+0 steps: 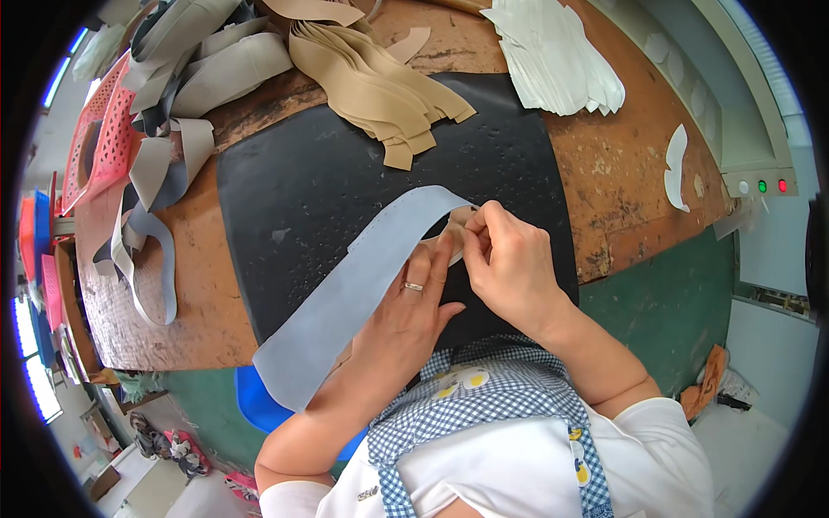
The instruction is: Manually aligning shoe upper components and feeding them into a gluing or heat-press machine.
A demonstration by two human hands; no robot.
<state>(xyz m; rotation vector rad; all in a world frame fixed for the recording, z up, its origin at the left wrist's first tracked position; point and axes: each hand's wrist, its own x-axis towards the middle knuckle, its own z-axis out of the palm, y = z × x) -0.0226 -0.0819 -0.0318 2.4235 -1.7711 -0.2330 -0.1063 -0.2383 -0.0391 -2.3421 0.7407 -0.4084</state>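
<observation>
A long blue-grey strip of leather-like material [358, 276] curves over the black mat, its wide end hanging past the table edge across my left forearm. At its far narrow end a beige underside shows. My right hand [515, 263] is closed in a pinch on that narrow end, thumb against bent fingers. Beside it my left hand [406, 298], with a ring on one finger, steadies the same end with its fingertips; the thumb points off to the right. The strip partly covers the left fingers. Exactly what the fingertips pinch is hidden.
The black mat [285, 190] lies on a worn wooden table [617, 186]. Tan strips [371, 82] fan out at its far edge, white pieces [561, 60] to the right. Grey strips [229, 73] and a pink basket [104, 129] stand left. A small white piece [676, 168] lies far right.
</observation>
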